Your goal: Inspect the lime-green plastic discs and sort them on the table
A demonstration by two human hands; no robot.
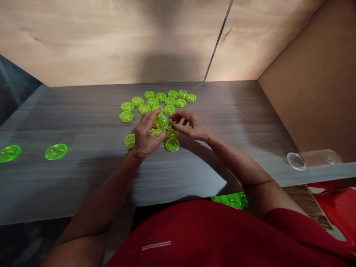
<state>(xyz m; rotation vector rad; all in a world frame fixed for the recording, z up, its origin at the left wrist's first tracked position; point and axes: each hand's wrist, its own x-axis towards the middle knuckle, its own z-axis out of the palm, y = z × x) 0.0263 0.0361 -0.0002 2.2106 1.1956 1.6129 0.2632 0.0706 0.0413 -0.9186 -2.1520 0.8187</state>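
Between the thumb and fingers of my left hand (147, 135) a translucent bright-green plastic disc (161, 122) is held tilted above the table. My right hand (190, 125) is just right of it, thumb and index finger curved and apart, with no disc clearly gripped. Under and around both hands lie more discs of the same kind, such as a green disc (172, 145) nearest me and another green disc (129, 141) partly hidden by my left hand. Several more are spread flat in loose rows beyond the hands, among them a far-right green disc (191, 98).
Two green discs, one a near-left disc (56, 151), lie apart on the grey wood-grain table (91, 122). A clear plastic tube (317, 158) lies at the right front edge. A plywood panel (97, 44) rises behind, a brown side wall (314, 74) at right. Green pieces (232, 200) show below the edge.
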